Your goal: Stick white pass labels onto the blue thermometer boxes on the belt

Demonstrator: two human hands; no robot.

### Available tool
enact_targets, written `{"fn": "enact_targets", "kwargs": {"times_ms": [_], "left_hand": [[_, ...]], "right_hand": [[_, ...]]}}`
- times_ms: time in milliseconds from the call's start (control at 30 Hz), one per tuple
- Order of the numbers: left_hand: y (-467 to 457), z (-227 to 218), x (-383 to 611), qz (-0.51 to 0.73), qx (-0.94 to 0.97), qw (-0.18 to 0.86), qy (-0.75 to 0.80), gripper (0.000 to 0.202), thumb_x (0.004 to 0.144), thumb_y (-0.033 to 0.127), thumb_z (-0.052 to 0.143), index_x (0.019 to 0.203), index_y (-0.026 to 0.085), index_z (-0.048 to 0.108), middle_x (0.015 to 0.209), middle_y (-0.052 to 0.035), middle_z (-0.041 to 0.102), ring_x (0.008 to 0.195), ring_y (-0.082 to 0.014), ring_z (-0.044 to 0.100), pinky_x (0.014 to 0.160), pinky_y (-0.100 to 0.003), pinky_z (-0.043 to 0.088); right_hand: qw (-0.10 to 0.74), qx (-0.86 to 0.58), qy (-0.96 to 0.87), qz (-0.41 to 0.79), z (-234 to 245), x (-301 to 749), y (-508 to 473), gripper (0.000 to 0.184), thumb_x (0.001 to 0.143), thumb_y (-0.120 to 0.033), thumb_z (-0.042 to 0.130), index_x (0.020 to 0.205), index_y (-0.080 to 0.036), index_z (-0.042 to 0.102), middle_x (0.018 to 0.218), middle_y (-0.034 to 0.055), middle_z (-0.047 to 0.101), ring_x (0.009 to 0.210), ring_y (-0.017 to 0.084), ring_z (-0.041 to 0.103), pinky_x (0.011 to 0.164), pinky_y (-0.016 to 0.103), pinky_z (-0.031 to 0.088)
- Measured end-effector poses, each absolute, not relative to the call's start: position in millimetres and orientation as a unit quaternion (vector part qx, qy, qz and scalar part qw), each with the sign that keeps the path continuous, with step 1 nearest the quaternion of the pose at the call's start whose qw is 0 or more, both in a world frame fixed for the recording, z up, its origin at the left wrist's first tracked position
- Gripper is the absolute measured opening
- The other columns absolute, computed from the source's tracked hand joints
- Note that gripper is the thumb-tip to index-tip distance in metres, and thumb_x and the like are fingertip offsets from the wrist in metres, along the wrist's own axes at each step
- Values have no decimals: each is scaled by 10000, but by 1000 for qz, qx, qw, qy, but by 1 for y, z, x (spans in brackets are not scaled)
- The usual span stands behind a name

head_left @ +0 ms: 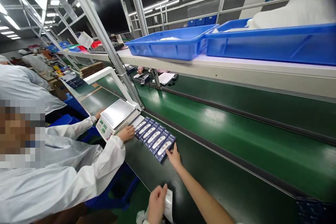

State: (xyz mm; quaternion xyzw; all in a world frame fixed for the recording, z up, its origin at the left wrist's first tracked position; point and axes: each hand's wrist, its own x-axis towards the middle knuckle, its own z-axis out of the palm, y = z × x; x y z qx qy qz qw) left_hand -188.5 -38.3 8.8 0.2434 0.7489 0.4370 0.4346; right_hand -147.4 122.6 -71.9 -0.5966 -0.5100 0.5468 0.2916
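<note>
My right hand [173, 155] reaches out over the green belt [236, 136], fingers spread, touching the near end of a row of several dark blue boxes [154, 138]. Close to my body, my left hand [156, 203] is closed on a white sheet of labels [168, 205]. A co-worker in a white coat sits at my left; one of their hands [126, 133] rests at the far end of the same row, beside a weighing scale [117, 117], and their other hand [99, 113] lies behind the scale.
A shelf above the belt carries two blue plastic bins [170, 45] [270, 43], the right one holding white material. A black monitor [107, 3] hangs on the metal frame. More workers and cluttered benches stretch away at far left.
</note>
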Motion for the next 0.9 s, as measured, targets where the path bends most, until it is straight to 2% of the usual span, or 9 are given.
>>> {"fn": "enact_targets", "kwargs": {"times_ms": [133,267,367,467,567,633,700,800,900], "left_hand": [[-28,15,-209,419,246,468,739,545,594,595,617,503,206,245,501,66,214,495,-90,233,487,-227,233],[-15,18,-214,381,285,522,708,548,596,633,582,517,201,255,514,67,212,500,-88,234,476,-221,234],[8,18,-209,359,291,567,682,494,577,608,619,538,179,378,510,59,306,520,-101,321,494,-219,275],[40,16,-187,344,298,607,651,430,556,557,669,594,173,480,513,51,399,538,-121,408,518,-233,329],[61,18,-149,335,298,623,641,409,509,510,721,628,172,525,511,47,442,516,-121,432,502,-237,346],[64,21,-121,319,286,646,631,407,481,470,753,660,170,547,533,43,478,520,-118,450,490,-226,354],[61,25,-92,299,278,681,608,398,482,448,765,668,169,550,541,45,490,505,-107,452,466,-211,349],[51,31,-48,258,270,723,581,384,499,441,763,653,162,549,530,40,491,475,-108,458,446,-213,361],[41,31,-11,231,243,730,595,397,474,428,779,674,159,567,548,15,528,521,-149,521,461,-235,403]], "right_hand": [[287,-571,-539,550,-65,-176,130,396,856,-341,499,1193,-140,450,1030,77,577,798,139,596,723,335,503],[325,-585,-542,508,-47,-134,111,327,830,-350,535,1071,-130,538,937,58,609,680,107,594,611,269,512],[397,-619,-538,412,-10,-64,85,245,803,-338,547,969,-169,610,823,32,645,640,105,602,592,233,505],[466,-668,-521,256,46,33,48,242,840,-340,460,961,-215,629,881,31,647,815,137,601,733,261,487],[494,-727,-467,93,107,151,8,287,843,-360,440,1000,-190,610,1065,79,593,1059,199,496,957,371,349],[492,-762,-421,22,140,235,-12,335,851,-381,421,1046,-159,578,1148,115,542,1143,235,420,1007,429,258],[478,-793,-378,-11,161,316,-21,382,863,-411,395,1087,-142,547,1216,142,489,1185,257,367,1013,459,216],[441,-835,-328,16,168,414,-19,377,862,-427,420,996,-110,574,1070,154,568,1067,259,477,928,468,321],[414,-854,-307,59,153,475,-10,305,866,-380,463,971,-115,571,958,66,595,879,171,569,796,381,448]]}}
